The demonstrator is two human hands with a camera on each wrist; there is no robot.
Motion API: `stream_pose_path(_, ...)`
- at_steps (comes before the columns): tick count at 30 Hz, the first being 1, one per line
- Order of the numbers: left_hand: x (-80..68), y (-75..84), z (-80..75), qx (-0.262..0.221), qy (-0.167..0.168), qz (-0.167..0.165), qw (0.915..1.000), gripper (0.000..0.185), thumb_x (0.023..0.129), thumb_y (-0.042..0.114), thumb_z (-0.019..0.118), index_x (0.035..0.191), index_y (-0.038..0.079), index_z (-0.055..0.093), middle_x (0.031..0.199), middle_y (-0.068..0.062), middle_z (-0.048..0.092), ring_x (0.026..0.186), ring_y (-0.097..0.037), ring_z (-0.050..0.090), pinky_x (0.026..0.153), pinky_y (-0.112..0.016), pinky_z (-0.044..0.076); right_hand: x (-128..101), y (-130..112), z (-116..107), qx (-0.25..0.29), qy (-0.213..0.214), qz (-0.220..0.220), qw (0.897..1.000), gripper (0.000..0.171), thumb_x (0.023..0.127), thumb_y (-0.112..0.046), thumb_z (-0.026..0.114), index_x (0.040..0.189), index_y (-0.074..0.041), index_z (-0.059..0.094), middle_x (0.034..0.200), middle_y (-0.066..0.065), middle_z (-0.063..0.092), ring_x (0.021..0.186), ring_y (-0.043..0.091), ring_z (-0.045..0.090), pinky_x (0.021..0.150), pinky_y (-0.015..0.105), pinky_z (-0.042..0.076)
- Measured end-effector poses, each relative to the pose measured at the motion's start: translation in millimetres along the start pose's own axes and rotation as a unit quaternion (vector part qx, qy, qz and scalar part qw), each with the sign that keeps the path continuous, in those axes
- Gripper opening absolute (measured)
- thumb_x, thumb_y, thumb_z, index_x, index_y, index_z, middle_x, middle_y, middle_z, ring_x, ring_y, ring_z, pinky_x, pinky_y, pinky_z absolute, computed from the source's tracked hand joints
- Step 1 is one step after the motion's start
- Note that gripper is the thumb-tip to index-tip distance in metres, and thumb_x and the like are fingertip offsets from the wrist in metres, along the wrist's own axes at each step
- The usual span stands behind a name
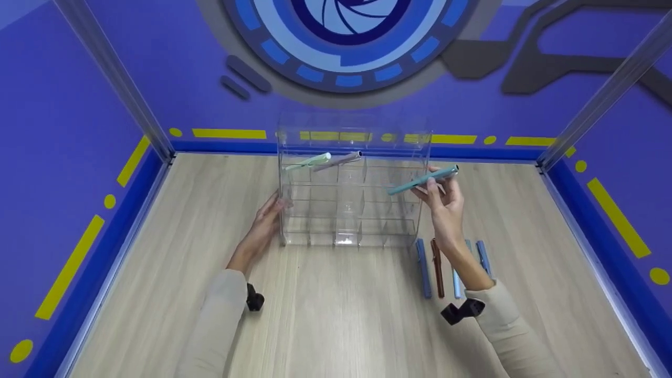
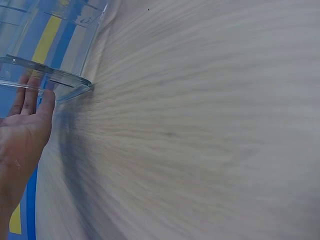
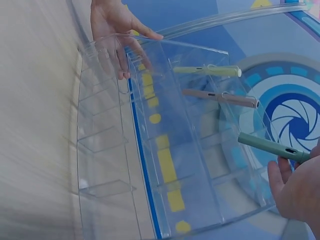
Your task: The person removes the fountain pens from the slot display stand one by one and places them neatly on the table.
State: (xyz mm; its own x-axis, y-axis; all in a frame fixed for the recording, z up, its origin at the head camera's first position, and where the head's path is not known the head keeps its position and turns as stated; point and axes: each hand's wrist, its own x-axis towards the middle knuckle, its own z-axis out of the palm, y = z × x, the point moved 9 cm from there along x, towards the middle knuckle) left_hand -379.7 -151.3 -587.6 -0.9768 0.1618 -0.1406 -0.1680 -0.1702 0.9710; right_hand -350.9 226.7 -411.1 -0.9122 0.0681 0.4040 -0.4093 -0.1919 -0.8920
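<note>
The pale wood-grained tabletop [image 1: 325, 325] is bordered by a purple back panel [image 1: 173, 68] at its far edge. Metal posts [image 1: 114, 79] are set at both far corners. Yellow bars [image 1: 229, 134] and dots [image 1: 489, 140] are printed above a darker blue band [image 1: 226, 146]. Higher up, a round blue emblem [image 1: 349, 38] is flanked by angular grey-brown shapes [image 1: 478, 60].

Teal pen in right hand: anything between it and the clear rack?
Nothing visible. The right hand holds the teal pen by the rack's right side. The pale green pen, mauve pen and left hand are all farther left.
</note>
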Motion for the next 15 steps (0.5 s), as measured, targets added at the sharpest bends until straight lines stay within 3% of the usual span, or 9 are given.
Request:
stream_pose_path(9,2.7,-2.4,-0.9,0.016,0.007,-0.013,0.9998,0.068,0.108,0.049,0.044,0.165,0.025,0.016,0.165,-0.011,0.034,0.157,-0.03,0.025,0.129,-0.049,0.023,-7,4,-31,-0.029,0.019,0.028,0.999,0.036,0.108,-0.011,0.049,0.14,0.006,0.048,0.114,0.002,0.057,0.105,0.015,0.068,0.089,0.029,0.06)
stream_pose_path(15,1.6,-1.8,-1.2,0.009,0.006,-0.019,0.9997,0.069,0.109,0.046,0.043,0.166,0.022,0.012,0.167,-0.013,0.03,0.157,-0.031,0.024,0.128,-0.05,0.023,-17,10,-53,-0.05,0.033,0.046,0.997,0.035,0.108,-0.009,0.049,0.14,0.003,0.051,0.11,0.001,0.06,0.102,0.011,0.067,0.085,0.026,0.06)
